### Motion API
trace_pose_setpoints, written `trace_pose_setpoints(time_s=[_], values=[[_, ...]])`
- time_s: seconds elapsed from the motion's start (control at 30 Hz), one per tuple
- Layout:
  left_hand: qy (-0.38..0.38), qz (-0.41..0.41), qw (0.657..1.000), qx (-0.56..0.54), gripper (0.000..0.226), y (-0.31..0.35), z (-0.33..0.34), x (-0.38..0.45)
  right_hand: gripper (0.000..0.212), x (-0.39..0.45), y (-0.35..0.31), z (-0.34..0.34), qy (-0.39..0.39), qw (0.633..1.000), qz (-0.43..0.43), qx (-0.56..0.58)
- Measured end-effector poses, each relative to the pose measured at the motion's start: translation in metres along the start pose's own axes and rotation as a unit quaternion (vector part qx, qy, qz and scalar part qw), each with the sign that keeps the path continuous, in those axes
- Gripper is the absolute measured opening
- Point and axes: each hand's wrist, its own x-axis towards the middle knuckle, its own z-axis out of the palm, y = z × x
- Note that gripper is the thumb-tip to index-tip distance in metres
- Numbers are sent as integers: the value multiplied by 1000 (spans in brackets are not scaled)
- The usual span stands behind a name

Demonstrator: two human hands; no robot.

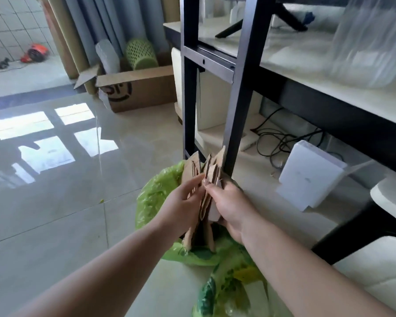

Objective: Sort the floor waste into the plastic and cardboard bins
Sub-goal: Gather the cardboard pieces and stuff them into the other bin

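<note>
Left hand (183, 202) and right hand (229, 202) grip cardboard scraps (212, 170) standing in a green bag-lined bin (153, 197) at 6 o'clock. Bin's body hidden

I see a glossy tiled floor (55, 202), smooth enough to mirror the window light. The cardboard pieces (212, 177) gripped between my left hand (183, 207) and right hand (232, 209) look matt brown, with rough torn edges. Beneath them lies a thin green plastic bag (156, 197), crinkled and faintly shiny. The shelf frame (242, 88) looks like dark matt metal (painted, I think). The cardboard box (142, 90) by the wall is dull brown, and the green basket (141, 53) inside it is perforated plastic.
</note>
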Motion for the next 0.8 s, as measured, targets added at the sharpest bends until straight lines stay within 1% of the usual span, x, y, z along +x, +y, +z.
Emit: trace_pose_setpoints(time_s=[0.13,0.23,0.3,0.37,0.4,0.47,0.5,0.53,0.57,0.6,0.63,0.7,0.73,0.8], values=[[41,2,998,57,35,-18,1,3,28,12,17,3,22,997,-18,-65],[56,-29,996,68,45,-23,0,2,32,14,21,10,36,990,-22,-132],[58,-55,995,60,49,-25,-3,-2,34,13,22,16,43,990,-12,-132],[49,-62,996,28,49,-27,-9,-10,39,9,20,20,63,991,-28,-116],[49,-58,997,9,46,-26,-13,-16,47,3,19,21,81,988,-61,-115],[60,-43,997,-13,36,-21,-24,-32,70,-17,16,22,125,966,-171,-147],[70,-35,997,-22,29,-18,-31,-42,75,-30,13,24,140,948,-235,-161],[78,-30,996,-36,24,-16,-39,-54,73,-44,11,29,145,929,-294,-169],[84,-29,995,-53,21,-13,-48,-67,68,-58,11,35,137,916,-336,-169],[88,-30,993,-70,19,-10,-58,-82,62,-71,11,42,113,912,-360,-159],[93,-33,992,-82,18,-9,-70,-98,56,-84,12,52,73,917,-365,-141],[108,-44,989,-89,16,-14,-98,-134,46,-112,16,75,-25,930,-348,-114],[123,-51,987,-87,16,-20,-113,-154,43,-126,21,89,-65,931,-342,-109],[161,-76,981,-79,19,-37,-144,-196,38,-155,37,120,-122,926,-333,-126]])
